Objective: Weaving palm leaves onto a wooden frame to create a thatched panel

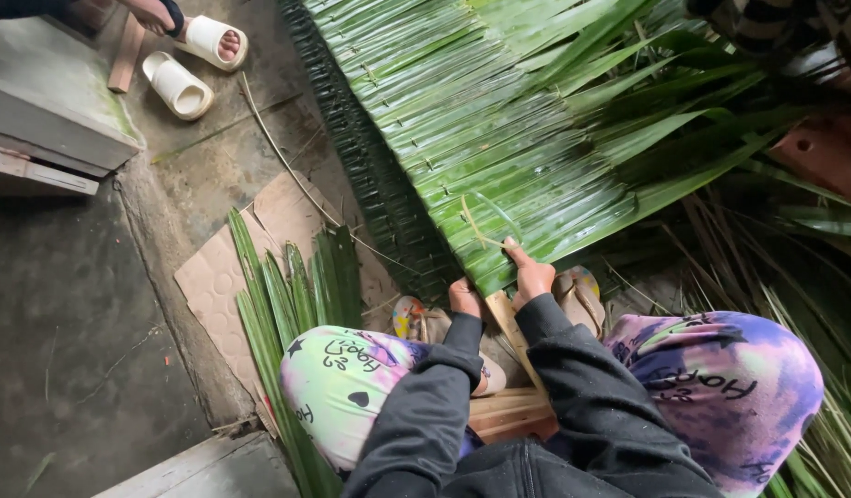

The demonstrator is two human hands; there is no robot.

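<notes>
Now I see my right hand (531, 273) pressed onto the near edge of the woven palm-leaf panel (499, 129), fingers curled, pinching a thin strip (478, 228). My left hand (465, 299) grips the wooden batten (505, 318) beneath that edge, closed around it. Loose leaves (287, 304) lie on cardboard (224, 277) just left.

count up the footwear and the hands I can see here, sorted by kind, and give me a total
White slide sandals: 2, one worn, one empty
Patterned flip-flops under the person's feet: 2, left, right
Bare hands at the woven leaf panel: 2, left hand, right hand
Total: 6
</notes>
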